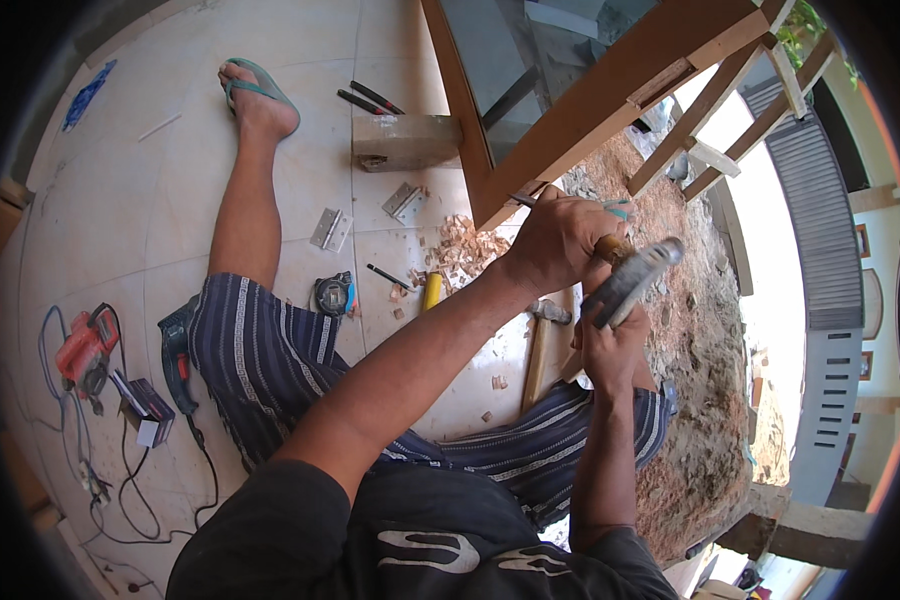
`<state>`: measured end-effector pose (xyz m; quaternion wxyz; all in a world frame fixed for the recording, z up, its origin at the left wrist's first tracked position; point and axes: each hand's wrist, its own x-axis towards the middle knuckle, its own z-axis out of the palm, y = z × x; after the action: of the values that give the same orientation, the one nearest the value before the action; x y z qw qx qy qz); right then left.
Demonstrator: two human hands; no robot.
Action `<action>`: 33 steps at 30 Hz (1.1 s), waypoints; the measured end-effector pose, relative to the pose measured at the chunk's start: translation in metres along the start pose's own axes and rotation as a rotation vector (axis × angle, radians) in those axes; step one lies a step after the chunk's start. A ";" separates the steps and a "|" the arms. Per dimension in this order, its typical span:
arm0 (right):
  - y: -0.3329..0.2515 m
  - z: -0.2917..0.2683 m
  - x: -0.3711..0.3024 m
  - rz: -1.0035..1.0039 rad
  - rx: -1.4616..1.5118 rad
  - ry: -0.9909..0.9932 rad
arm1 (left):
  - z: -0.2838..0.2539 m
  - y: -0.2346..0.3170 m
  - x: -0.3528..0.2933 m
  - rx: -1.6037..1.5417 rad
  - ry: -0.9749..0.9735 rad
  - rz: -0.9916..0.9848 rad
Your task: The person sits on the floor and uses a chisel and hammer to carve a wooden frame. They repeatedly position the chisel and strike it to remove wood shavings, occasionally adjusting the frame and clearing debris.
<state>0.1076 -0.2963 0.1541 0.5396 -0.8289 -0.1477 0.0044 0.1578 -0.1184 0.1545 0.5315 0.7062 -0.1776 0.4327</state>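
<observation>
My left hand (pixel 562 238) is closed round a chisel, whose wooden handle end (pixel 613 247) sticks out past my fist. Its metal blade (pixel 522 200) meets the edge of a brown wooden frame with glass (pixel 595 128), close to the frame's lower corner. A hammer (pixel 625 288) is in my right hand (pixel 615 345), its metal head right by the end of the chisel handle; whether they touch I cannot tell. Farther up the same edge shows a shallow cut recess (pixel 662 83). Wood shavings (pixel 467 248) lie below the corner.
A block (pixel 410 142) sits under the frame. Two metal hinges (pixel 331 230), a tape measure (pixel 334 294), a pencil (pixel 385 276) and a second hammer (pixel 549 312) lie on the tiles. At left are a red power tool (pixel 88 347), a drill (pixel 177 358) and cords. Rough rubble (pixel 690 400) borders the right.
</observation>
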 end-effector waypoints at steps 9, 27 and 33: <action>-0.029 -0.007 0.015 0.080 -0.122 -0.035 | 0.005 -0.010 -0.001 0.078 -0.021 -0.098; -0.032 -0.003 0.018 0.181 -0.025 -0.003 | 0.005 -0.019 -0.007 0.072 0.023 -0.066; -0.020 -0.021 -0.026 0.016 0.245 0.206 | 0.014 0.005 -0.034 0.064 -0.054 0.027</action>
<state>0.0813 -0.3144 0.1769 0.6491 -0.7539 -0.0835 -0.0582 0.1411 -0.1404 0.1299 0.4976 0.7318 -0.1873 0.4262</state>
